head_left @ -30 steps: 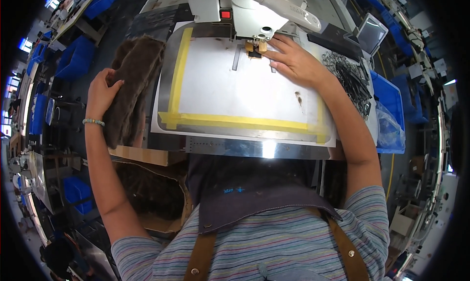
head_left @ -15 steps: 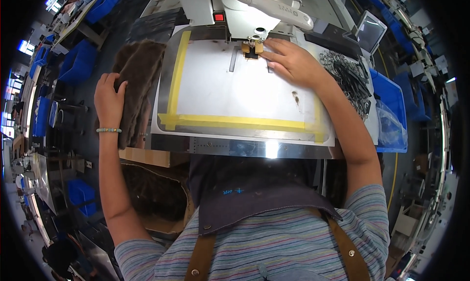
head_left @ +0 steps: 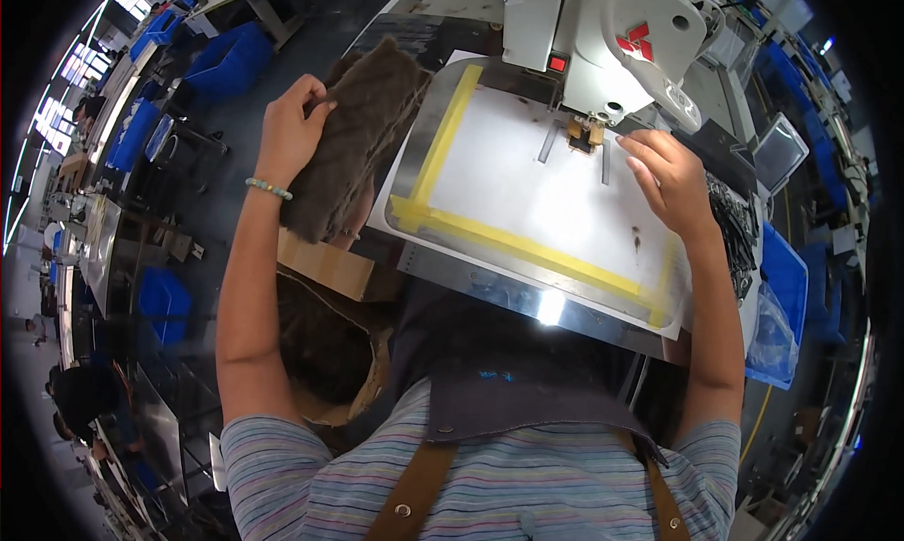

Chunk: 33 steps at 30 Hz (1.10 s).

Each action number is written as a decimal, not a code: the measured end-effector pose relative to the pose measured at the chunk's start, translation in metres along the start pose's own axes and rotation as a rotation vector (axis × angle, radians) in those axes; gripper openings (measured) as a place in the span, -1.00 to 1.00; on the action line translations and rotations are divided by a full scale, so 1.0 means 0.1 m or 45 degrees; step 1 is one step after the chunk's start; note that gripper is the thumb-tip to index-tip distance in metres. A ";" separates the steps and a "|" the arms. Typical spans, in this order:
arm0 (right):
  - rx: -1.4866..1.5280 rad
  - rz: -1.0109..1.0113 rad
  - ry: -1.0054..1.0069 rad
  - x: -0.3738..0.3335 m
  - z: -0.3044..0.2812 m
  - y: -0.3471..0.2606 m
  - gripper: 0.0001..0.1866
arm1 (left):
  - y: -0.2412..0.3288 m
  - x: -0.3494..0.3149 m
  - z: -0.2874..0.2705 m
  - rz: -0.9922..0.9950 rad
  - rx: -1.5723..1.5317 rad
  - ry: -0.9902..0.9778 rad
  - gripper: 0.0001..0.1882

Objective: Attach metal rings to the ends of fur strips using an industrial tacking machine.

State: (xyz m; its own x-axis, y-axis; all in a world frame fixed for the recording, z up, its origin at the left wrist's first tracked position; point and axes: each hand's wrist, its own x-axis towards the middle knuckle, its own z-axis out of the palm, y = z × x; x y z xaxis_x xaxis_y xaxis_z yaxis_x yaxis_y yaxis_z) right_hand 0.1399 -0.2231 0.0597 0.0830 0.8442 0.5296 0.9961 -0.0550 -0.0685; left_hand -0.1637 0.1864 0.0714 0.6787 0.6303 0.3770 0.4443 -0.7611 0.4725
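Observation:
My left hand (head_left: 294, 131) is at the outer edge of a stack of brown plush fur pieces (head_left: 363, 127), left of the sewing machine plate. Its thumb and forefinger close in a pinch at the fur's edge. My right hand (head_left: 670, 178) is over the right side of the white work plate (head_left: 527, 197), fingers apart and curved, with nothing visible in them. Just left of its fingertips is the sewing machine's presser foot (head_left: 582, 136), with a small dark piece under it. Two narrow slots flank the foot.
Yellow tape (head_left: 527, 249) borders the white plate. The white sewing machine head (head_left: 603, 61) stands at the back. Black straps with metal hooks (head_left: 733, 226) lie at right, beside a blue bin (head_left: 786, 287). An open cardboard box (head_left: 377, 376) of brown fur sits below left.
My view has turned, so the scene appears tilted. My right hand has drawn back to the right from the presser foot. My left hand's thumb and forefinger have come together at the fur.

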 end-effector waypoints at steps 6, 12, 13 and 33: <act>0.239 0.065 -0.042 0.09 -0.15 -0.22 -0.76 | 0.35 -0.02 -0.47 0.023 -0.859 -0.156 -0.68; 0.409 0.011 -0.351 0.15 -0.26 -0.59 -0.71 | 1.17 -0.61 -0.14 -0.060 -1.501 -0.629 -0.26; 0.409 0.015 -0.353 0.13 -0.26 -0.63 -0.71 | 1.22 -0.73 0.02 -0.116 -1.572 -0.714 -0.26; 0.449 0.399 -0.198 0.10 0.61 -0.66 -0.79 | 1.23 -0.71 0.87 1.001 -0.213 -0.489 -0.77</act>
State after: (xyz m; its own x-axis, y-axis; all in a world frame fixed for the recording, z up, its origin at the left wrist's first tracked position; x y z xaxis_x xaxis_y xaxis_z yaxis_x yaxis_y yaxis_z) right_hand 0.0731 -0.1785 0.0177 0.3448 0.8868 0.3076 0.8514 -0.1575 -0.5002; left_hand -0.1060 0.0352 0.0331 0.9140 -0.1825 0.3625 -0.3033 -0.9006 0.3113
